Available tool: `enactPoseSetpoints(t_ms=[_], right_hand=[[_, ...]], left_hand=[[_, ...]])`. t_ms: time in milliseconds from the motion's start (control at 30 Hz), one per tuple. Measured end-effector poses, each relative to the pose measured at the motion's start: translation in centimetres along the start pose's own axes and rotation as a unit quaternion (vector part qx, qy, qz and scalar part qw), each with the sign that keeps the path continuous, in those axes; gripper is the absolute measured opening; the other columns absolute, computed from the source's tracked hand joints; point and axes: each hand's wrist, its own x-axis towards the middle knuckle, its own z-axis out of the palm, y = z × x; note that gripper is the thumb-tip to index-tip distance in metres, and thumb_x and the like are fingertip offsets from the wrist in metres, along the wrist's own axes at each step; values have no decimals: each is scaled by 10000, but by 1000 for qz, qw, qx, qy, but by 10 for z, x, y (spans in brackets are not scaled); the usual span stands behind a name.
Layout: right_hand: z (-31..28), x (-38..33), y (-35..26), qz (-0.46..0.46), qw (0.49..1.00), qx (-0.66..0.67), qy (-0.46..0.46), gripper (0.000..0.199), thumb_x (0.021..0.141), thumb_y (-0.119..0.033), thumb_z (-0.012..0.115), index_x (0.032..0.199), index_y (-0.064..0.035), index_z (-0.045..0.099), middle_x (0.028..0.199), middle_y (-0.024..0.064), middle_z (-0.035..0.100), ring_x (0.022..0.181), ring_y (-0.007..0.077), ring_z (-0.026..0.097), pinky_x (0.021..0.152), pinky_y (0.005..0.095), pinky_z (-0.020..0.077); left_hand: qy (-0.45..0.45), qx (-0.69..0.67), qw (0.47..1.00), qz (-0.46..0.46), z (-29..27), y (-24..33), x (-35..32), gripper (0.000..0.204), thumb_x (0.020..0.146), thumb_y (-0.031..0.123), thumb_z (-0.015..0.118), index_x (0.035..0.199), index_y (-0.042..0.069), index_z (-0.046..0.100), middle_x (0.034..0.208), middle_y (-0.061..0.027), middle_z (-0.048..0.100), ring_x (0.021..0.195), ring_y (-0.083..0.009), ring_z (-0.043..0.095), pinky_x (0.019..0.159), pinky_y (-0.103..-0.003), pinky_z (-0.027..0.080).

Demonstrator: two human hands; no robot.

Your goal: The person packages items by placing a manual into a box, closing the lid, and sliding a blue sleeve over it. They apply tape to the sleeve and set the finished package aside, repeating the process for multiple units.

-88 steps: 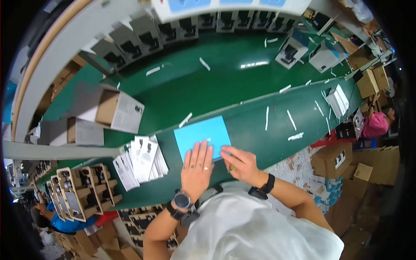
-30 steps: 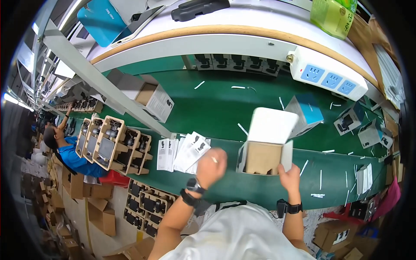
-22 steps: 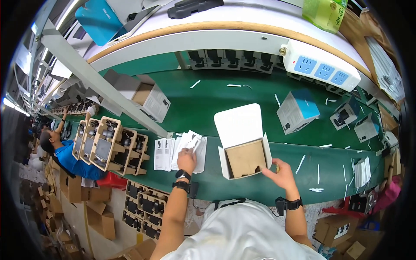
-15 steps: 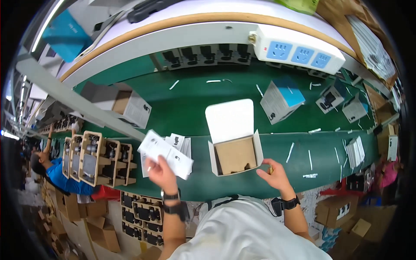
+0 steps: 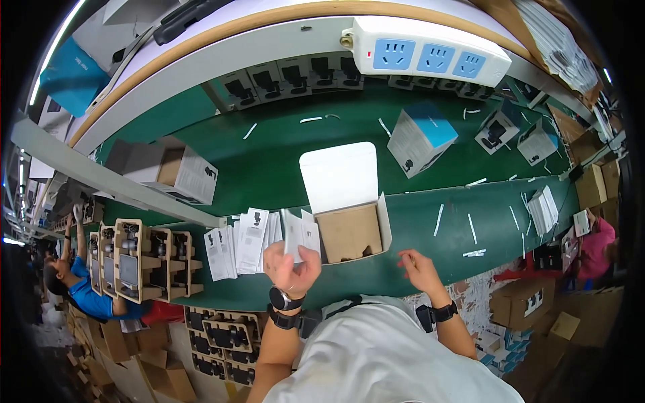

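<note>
My left hand (image 5: 293, 270) is closed on a folded white leaflet (image 5: 302, 234), held upright at the left side of an open white box (image 5: 385, 225). The box's lid (image 5: 339, 176) stands raised at the back, and a brown cardboard insert (image 5: 349, 232) fills its inside. Left of that hand, several more printed leaflets (image 5: 250, 243) lie overlapping on the green bench. My right hand (image 5: 419, 270) hovers off the box's right front corner, fingers apart and loosely bent, with nothing visible in them.
Brown trays of black devices (image 5: 138, 262) stand at the left. Closed boxes (image 5: 422, 141) and an opened box (image 5: 191, 174) sit farther back. A power strip (image 5: 430, 54) hangs from the shelf edge. Paper strips and a leaflet stack (image 5: 543, 209) lie right. A co-worker (image 5: 94, 285) is far left.
My left hand has carried the leaflet rightward from the pile to the box's left side, turning it upright. My right hand has drawn slightly away from the box. The whole view has shifted.
</note>
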Motion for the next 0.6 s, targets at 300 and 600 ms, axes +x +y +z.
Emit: enactPoseSetpoints(t_ms=[300,600], right_hand=[[-20,-1,-44,-137,989,44,36,350,886,-184,687,1198,-29,658,1016,59,713,605,61,489,564,230,426],[7,28,-81,-422,898,-122,19,349,866,-237,648,1174,-75,680,1125,129,710,636,208,630,574,311,484]], left_hand=[[-160,-53,971,-171,-19,20,-29,386,742,51,671,1099,-4,535,919,-148,500,838,-331,500,757,-423,442],[-449,-167,872,-103,4,43,-13,722,799,207,760,1436,48,459,1489,-215,424,1350,-413,432,1074,-480,421]])
